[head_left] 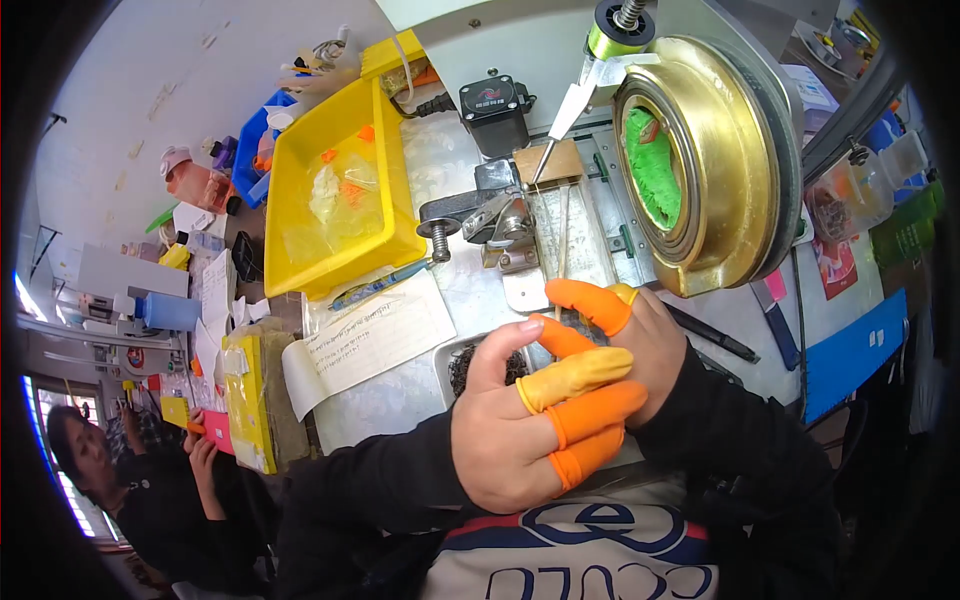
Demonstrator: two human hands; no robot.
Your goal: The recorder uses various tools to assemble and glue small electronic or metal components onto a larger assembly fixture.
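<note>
My left hand (520, 425) lies across the front of my right hand (640, 335) just above my chest. Orange and yellow rubber finger cots cover the fingers of both hands. The left fingers wrap over the right hand, and I cannot see anything held between them. Behind the hands a small grey tray (455, 365) holds a heap of dark small parts. Further back stands a large brass-coloured ring fixture (720, 150) with green material inside, beside a metal clamp mechanism (490, 215) on the machine plate.
A yellow bin (335, 190) with orange bits sits at the left. A written paper sheet (370, 340) and a blue pen (380, 285) lie below it. A black pen (715, 335) lies at the right. Another person (130, 480) sits at lower left.
</note>
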